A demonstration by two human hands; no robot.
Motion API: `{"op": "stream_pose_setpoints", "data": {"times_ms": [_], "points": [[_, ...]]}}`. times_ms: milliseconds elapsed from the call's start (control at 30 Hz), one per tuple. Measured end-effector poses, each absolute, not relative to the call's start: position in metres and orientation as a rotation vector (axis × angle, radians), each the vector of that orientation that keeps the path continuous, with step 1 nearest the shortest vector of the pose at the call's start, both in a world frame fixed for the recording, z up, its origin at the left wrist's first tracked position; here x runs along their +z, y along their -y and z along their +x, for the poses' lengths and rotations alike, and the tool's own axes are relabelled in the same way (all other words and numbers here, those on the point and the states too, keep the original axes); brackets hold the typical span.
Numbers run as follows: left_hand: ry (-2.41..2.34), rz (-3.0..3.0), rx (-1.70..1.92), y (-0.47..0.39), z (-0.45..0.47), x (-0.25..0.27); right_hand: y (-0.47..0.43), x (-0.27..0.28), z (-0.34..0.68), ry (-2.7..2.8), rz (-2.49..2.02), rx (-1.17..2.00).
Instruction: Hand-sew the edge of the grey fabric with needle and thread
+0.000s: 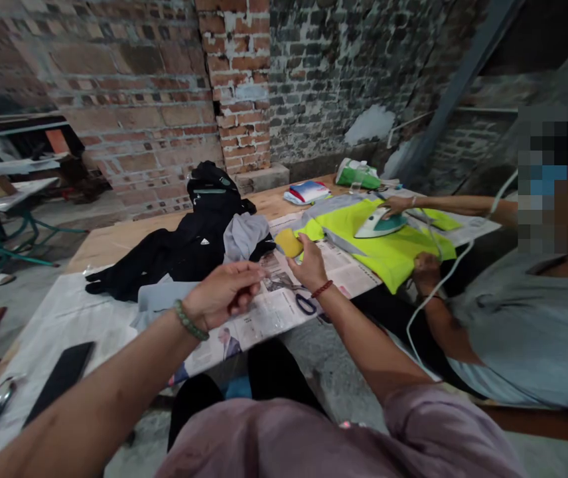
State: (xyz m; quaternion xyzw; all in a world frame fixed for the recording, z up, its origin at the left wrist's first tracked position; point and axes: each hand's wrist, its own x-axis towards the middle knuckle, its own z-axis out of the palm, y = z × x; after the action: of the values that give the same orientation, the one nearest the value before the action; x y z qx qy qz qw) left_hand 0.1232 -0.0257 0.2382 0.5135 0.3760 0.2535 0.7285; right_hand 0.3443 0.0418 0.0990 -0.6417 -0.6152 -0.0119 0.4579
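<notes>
My left hand, with a green bracelet at the wrist, is closed in a pinch above the newspaper. Whatever lies between its fingertips is too small to make out. In my right hand, which wears a reddish braided bracelet, a flat yellow rounded piece is gripped at its edge between thumb and fingers. Scissors with dark handles lie on the newspaper just below that hand. Black garments and a crumpled light grey cloth rest on the table beyond my left hand.
At right, a co-worker's hand holds an iron on a neon yellow garment; its white cord hangs between us. A black phone-like slab lies at left. A green-and-white bag and folded packets sit farther back.
</notes>
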Motion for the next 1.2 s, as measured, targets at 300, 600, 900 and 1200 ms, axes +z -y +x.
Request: {"op": "stream_pose_setpoints", "data": {"times_ms": [300, 600, 900, 1200], "points": [[-1.098, 0.862, 0.640, 0.068, 0.102, 0.116, -0.079, 0.001, 0.345, 1.482, -2.126, 0.224], [-1.298, 1.003, 0.430, 0.103, 0.069, 0.094, -0.114, -0.024, 0.351, 1.473, -2.326, 0.289], [-1.488, 1.085, 0.432, 0.110, 0.036, 0.068, -0.121, -0.041, 0.366, 1.453, -2.272, 0.268], [-1.469, 1.087, 0.381, 0.101, 0.044, 0.067, -0.141, -0.048, 0.389, 1.403, -2.114, 0.203]]}}
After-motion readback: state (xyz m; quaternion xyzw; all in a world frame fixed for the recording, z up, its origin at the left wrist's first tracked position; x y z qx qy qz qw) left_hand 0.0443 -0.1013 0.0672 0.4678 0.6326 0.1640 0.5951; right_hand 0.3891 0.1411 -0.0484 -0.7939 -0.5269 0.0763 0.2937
